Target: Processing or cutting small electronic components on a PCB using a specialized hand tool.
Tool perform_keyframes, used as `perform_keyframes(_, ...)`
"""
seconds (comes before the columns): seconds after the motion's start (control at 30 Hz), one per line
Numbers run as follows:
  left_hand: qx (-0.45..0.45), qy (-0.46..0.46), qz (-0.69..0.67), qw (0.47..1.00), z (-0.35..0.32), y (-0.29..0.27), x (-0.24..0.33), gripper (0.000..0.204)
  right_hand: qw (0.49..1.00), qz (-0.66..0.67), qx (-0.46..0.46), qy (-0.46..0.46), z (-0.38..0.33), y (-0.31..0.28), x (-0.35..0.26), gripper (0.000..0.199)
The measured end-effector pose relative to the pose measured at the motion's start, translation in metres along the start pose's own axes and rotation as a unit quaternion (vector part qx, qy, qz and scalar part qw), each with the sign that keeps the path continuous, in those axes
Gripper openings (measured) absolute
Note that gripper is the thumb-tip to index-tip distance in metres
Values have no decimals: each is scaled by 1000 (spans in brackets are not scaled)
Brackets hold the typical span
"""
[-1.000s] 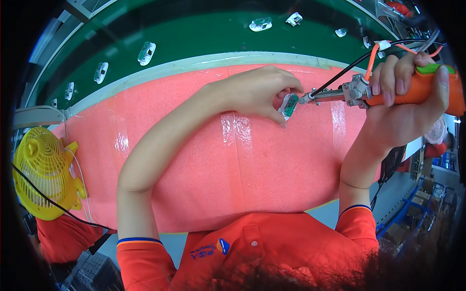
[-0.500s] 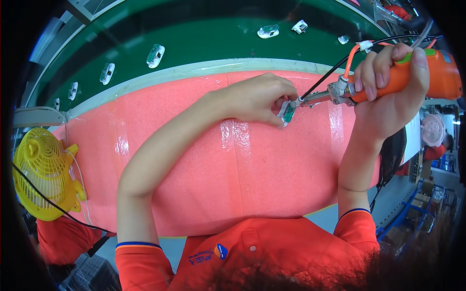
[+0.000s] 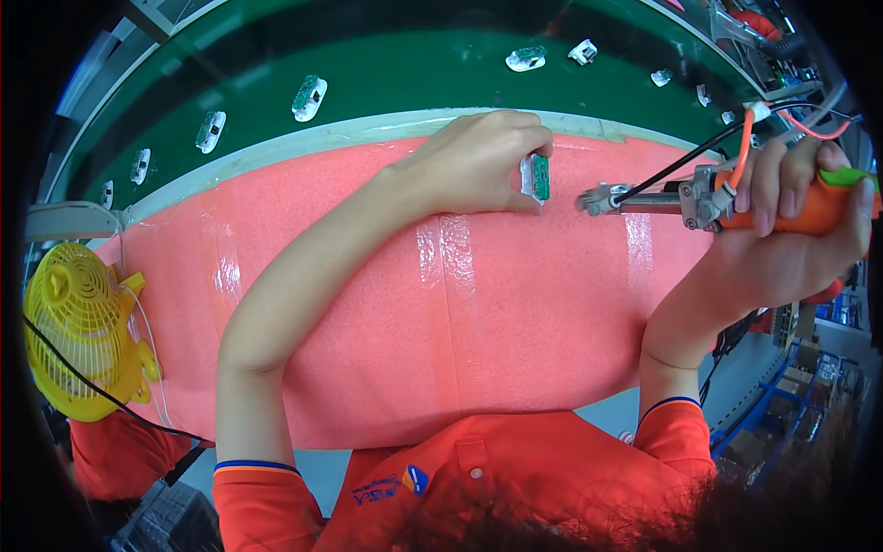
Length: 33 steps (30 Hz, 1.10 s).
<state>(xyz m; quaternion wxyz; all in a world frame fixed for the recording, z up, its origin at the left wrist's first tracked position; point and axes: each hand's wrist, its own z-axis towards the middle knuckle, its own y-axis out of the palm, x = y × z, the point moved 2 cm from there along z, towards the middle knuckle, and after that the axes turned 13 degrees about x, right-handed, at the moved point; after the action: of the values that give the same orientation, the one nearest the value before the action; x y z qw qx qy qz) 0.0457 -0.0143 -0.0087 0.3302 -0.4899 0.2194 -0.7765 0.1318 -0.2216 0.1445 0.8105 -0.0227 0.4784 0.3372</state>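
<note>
My left hand (image 3: 487, 164) pinches a small white housing with a green circuit board (image 3: 540, 178) just above the pink mat, near the mat's far edge. The fingers close on its left side, and the board faces right. In my right hand (image 3: 791, 198) is an orange powered screwdriver (image 3: 809, 210), wrapped by the fingers and thumb. Its metal shaft (image 3: 648, 202) points left toward the board, and the tip stands a short way apart from it. An orange hose and a black hose run to the metal fitting at the tool's front.
Beyond the pink mat (image 3: 368, 368) lies a green belt (image 3: 405, 74) carrying several white housings with boards, such as this one (image 3: 310, 97). A yellow fan (image 3: 78, 336) stands at the left edge. Blue shelving with boxes (image 3: 791, 396) is at the lower right.
The screwdriver has moved right, its tip leaving the circuit board. My left hand has shifted slightly up and turned the board more upright. The housings on the belt have moved right.
</note>
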Motion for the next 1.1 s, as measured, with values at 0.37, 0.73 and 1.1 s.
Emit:
perform_keyframes(0.37, -18, -19, 4, 1000, 2, -1, 1, 45, 1000, 25, 8, -5, -13, 23, 21, 39)
perform_keyframes(0.73, -22, -17, -4, 1000, 4, -1, 2, 46, 999, -2, 39, -21, -17, 26, 22, 39)
perform_keyframes(1.1, -2, 10, -8, 1000, 1, 0, 3, 46, 1000, 11, 28, -4, -21, 31, 33, 35)
